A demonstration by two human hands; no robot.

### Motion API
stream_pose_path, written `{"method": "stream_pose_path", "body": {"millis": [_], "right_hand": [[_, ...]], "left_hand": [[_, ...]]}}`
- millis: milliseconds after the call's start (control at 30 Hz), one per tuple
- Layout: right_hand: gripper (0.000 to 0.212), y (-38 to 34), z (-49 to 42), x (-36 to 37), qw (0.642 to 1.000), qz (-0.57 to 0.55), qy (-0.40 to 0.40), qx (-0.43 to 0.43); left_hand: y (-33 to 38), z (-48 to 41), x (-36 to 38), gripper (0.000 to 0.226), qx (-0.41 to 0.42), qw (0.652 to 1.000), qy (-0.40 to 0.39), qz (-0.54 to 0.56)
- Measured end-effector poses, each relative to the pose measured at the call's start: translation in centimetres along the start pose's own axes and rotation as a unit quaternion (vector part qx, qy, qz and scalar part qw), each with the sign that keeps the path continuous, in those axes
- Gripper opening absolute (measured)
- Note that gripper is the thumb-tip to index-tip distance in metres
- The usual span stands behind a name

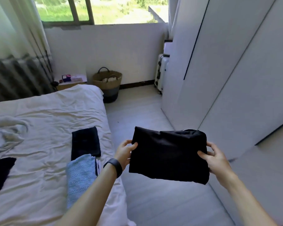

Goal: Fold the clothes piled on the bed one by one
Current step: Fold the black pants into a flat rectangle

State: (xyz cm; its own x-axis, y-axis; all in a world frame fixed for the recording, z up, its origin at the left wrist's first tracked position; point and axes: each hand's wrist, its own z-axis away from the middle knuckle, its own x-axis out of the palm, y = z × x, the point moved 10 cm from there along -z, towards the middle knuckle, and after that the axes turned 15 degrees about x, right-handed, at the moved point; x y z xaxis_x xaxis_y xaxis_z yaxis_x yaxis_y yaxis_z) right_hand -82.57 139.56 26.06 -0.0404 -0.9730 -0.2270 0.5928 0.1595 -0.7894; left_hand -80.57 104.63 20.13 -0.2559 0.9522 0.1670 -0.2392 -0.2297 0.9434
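The folding of one piece looks finished. Both hands hold a folded black garment in the air over the floor, just off the right side of the bed. The left hand, with a dark wristband behind it, pinches the left edge, thumb on top and fingers curled beneath. The right hand clamps the right edge the same way.

The step in hand seems to be putting this piece away. The next move calls for keeping it level so the folds hold, then setting it down squarely, either by the folded pieces or elsewhere.

Counted on the bed, nearest first:
- One folded light blue knit lies at the bed's right edge. A dark strip shows beside it, and I cannot tell whether that is a separate piece.
- One unfolded dark garment lies at the left.
- One folded black piece lies just beyond the knit.
- One crumpled pale garment lies farther left.

That makes two pieces still to fold.

Past the bed's far corner stands one woven basket. One white suitcase stands farther right.
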Motion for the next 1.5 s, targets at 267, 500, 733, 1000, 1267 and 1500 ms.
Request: {"method": "stream_pose_path", "body": {"millis": [267, 500, 733, 1000, 1267, 1500], "right_hand": [[0.034, -3.1, -13.2, 10.3, 0.99, 0.089, -0.097, 0.042], [0.033, -9.8, -23.3, 22.9, 0.948, 0.21, -0.239, 0.031], [0.035, -16.9, -28.1, 36.5, 0.859, 0.361, -0.362, -0.023], [0.04, -19.9, -29.4, 51.5, 0.767, 0.474, -0.427, -0.075], [0.04, -20.4, -30.0, 65.5, 0.709, 0.548, -0.429, -0.114], [0.046, -17.0, -30.8, 74.9, 0.657, 0.613, -0.425, -0.107]], "left_hand": [[-2.4, -5.8, -6.7, 0.01, -0.05, 0.984, 0.167, 0.034], [-3.1, -8.8, -11.6, 0.011, -0.048, 0.933, 0.347, 0.078], [-3.1, -8.9, -12.9, 0.015, -0.034, 0.849, 0.503, 0.157], [-5.0, -10.9, -16.6, 0.021, -0.026, 0.753, 0.617, 0.225], [-7.4, -15.5, -25.6, 0.018, -0.096, 0.735, 0.64, 0.201], [-9.8, -16.6, -31.3, 0.006, -0.183, 0.712, 0.661, 0.153]]}}
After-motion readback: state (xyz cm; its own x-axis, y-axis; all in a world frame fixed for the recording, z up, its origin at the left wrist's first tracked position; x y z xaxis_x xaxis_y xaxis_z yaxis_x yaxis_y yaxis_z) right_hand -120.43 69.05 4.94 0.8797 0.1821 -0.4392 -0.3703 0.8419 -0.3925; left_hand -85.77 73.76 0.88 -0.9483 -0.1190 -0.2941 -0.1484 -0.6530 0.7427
